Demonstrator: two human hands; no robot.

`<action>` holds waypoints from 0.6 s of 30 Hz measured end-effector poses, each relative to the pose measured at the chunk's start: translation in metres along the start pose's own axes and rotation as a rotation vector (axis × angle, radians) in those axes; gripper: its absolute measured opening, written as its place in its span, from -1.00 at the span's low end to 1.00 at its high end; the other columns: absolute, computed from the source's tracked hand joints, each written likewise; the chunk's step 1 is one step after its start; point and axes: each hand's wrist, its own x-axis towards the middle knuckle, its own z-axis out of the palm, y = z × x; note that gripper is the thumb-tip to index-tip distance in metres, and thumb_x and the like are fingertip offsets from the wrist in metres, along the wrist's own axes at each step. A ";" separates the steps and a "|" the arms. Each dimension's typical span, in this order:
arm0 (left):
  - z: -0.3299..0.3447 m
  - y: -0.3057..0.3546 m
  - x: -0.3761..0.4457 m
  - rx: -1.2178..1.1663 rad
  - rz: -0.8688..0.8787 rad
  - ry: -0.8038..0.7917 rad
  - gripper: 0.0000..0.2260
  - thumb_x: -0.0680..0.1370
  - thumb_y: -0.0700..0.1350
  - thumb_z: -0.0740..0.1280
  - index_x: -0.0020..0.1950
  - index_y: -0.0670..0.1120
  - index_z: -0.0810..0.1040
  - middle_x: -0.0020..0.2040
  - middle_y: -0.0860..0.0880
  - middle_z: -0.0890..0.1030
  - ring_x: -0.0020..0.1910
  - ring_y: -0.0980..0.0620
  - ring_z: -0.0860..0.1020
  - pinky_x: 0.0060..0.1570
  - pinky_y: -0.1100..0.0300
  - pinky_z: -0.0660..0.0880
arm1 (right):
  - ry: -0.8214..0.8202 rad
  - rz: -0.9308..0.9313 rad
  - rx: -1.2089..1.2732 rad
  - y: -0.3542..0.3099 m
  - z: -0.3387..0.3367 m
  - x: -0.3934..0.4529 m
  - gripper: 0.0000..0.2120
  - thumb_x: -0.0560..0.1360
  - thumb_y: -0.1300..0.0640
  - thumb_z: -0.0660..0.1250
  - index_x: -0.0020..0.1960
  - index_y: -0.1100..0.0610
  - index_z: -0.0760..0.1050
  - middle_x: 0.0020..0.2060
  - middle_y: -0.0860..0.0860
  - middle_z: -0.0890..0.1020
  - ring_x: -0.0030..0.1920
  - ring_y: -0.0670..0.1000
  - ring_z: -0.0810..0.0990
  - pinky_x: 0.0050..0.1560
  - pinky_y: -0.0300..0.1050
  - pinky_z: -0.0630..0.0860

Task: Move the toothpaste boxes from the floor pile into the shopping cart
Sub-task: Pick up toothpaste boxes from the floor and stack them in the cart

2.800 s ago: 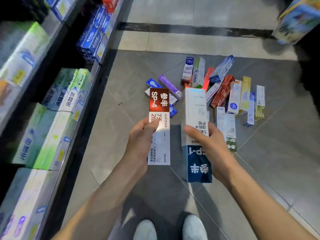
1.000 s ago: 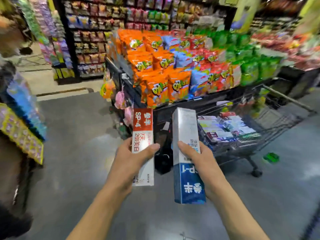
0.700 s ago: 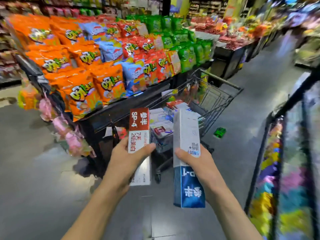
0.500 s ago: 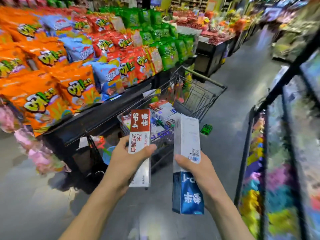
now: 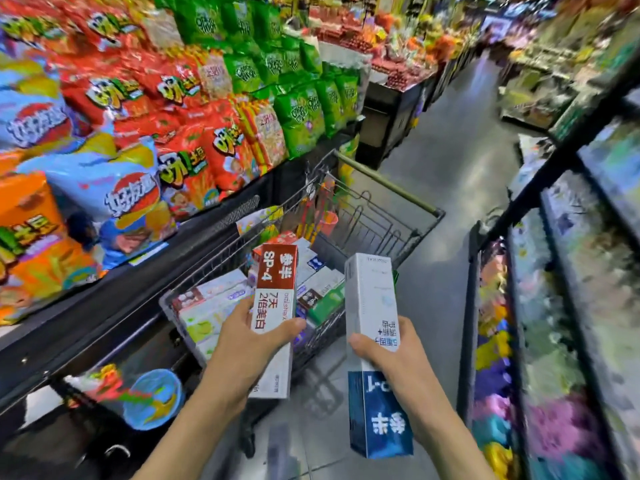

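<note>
Holding one box per hand: the left hand (image 5: 242, 348) has its grip clamped round a red-and-white toothpaste box (image 5: 273, 317), the right hand (image 5: 398, 362) clamped round a white-and-blue toothpaste box (image 5: 375, 344). Both boxes stand upright just short of the shopping cart (image 5: 391, 233), which already holds several boxes.

The shopping cart (image 5: 381, 216) stands open-topped, and above its rim there is free room from the near end and from the aisle side, where the grey floor (image 5: 450, 174) runs bare alongside it. On the cart's far side the snack display (image 5: 173, 133) presses close, its dark ledge just beside the wire wall, so no way in from there. Boxes already in the cart (image 5: 214, 306) fill its near end almost to the rim, while the far end by the handle shows open wire; a tall shelf unit (image 5: 554, 271) closes the aisle beyond the floor strip.
</note>
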 end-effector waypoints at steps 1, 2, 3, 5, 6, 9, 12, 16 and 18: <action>0.005 0.002 0.018 0.014 -0.001 -0.006 -0.64 0.41 -0.19 0.58 0.15 -0.04 0.57 -0.08 0.05 0.73 -0.19 0.15 0.68 -0.31 0.39 0.51 | 0.005 0.001 -0.024 -0.002 -0.001 0.019 -0.39 0.27 -0.04 0.60 0.19 0.03 0.39 0.02 -0.03 0.66 -0.14 -0.10 0.70 -0.19 -0.21 0.54; 0.010 0.004 0.035 0.031 0.000 -0.009 -0.63 0.41 -0.18 0.58 0.16 -0.04 0.57 -0.08 0.07 0.73 -0.18 0.13 0.68 -0.29 0.37 0.52 | 0.011 0.003 -0.042 -0.006 -0.002 0.037 -0.43 0.29 -0.03 0.60 0.18 0.03 0.40 0.01 -0.04 0.68 -0.13 -0.10 0.71 -0.19 -0.20 0.55; 0.015 0.006 0.052 0.043 0.000 -0.007 -0.63 0.41 -0.15 0.58 0.16 -0.03 0.57 -0.08 0.07 0.73 -0.16 0.12 0.69 -0.24 0.32 0.54 | 0.008 -0.002 -0.061 -0.008 -0.003 0.055 -0.47 0.32 -0.01 0.60 0.17 0.02 0.42 0.00 -0.05 0.69 -0.13 -0.10 0.71 -0.19 -0.19 0.55; 0.024 0.007 0.085 0.068 -0.013 0.010 -0.64 0.42 -0.10 0.58 0.16 0.02 0.57 -0.07 0.07 0.73 -0.13 0.08 0.69 -0.10 0.15 0.58 | 0.005 -0.019 -0.119 -0.010 -0.006 0.095 -0.50 0.30 -0.06 0.58 0.14 0.00 0.47 -0.02 -0.09 0.71 -0.10 -0.10 0.71 -0.14 -0.13 0.58; 0.029 0.005 0.102 0.086 -0.017 0.021 -0.65 0.42 -0.07 0.58 0.15 0.05 0.57 -0.06 0.08 0.73 -0.11 0.08 0.69 -0.05 0.09 0.59 | -0.001 -0.031 -0.157 -0.011 -0.008 0.115 -0.51 0.27 -0.09 0.55 0.13 -0.03 0.49 -0.02 -0.12 0.71 -0.08 -0.11 0.70 -0.09 -0.09 0.60; 0.046 0.000 0.153 0.130 -0.012 0.064 -0.70 0.44 -0.06 0.57 0.11 0.12 0.59 -0.06 0.16 0.72 -0.12 0.13 0.69 -0.09 0.14 0.57 | -0.062 -0.061 -0.266 -0.009 -0.013 0.184 -0.70 0.39 -0.01 0.53 0.08 -0.07 0.55 -0.02 -0.18 0.71 -0.06 -0.13 0.69 -0.04 -0.05 0.62; 0.062 -0.007 0.205 0.216 0.003 0.129 -0.76 0.45 -0.05 0.55 0.04 0.17 0.59 -0.09 0.17 0.70 -0.19 0.26 0.64 -0.27 0.37 0.49 | -0.100 -0.076 -0.372 -0.007 -0.021 0.258 -0.77 0.41 0.01 0.52 0.01 -0.08 0.55 -0.10 -0.19 0.69 -0.10 -0.11 0.67 -0.05 0.02 0.62; 0.084 -0.017 0.280 0.396 -0.045 0.217 -0.63 0.41 0.08 0.56 0.13 0.22 0.49 0.03 0.12 0.63 -0.13 0.18 0.62 -0.30 0.37 0.48 | -0.231 -0.021 -0.403 -0.009 -0.031 0.356 -0.76 0.45 0.00 0.49 0.08 -0.10 0.53 -0.07 -0.11 0.69 -0.09 -0.02 0.67 -0.03 0.14 0.63; 0.094 -0.022 0.316 0.460 -0.105 0.261 -0.54 0.40 0.06 0.58 0.16 0.19 0.41 0.01 0.15 0.61 -0.16 0.22 0.60 -0.36 0.40 0.44 | -0.299 0.016 -0.398 -0.009 -0.037 0.400 -0.71 0.48 0.04 0.48 0.15 -0.10 0.50 -0.01 -0.12 0.67 -0.05 -0.05 0.66 -0.03 0.08 0.63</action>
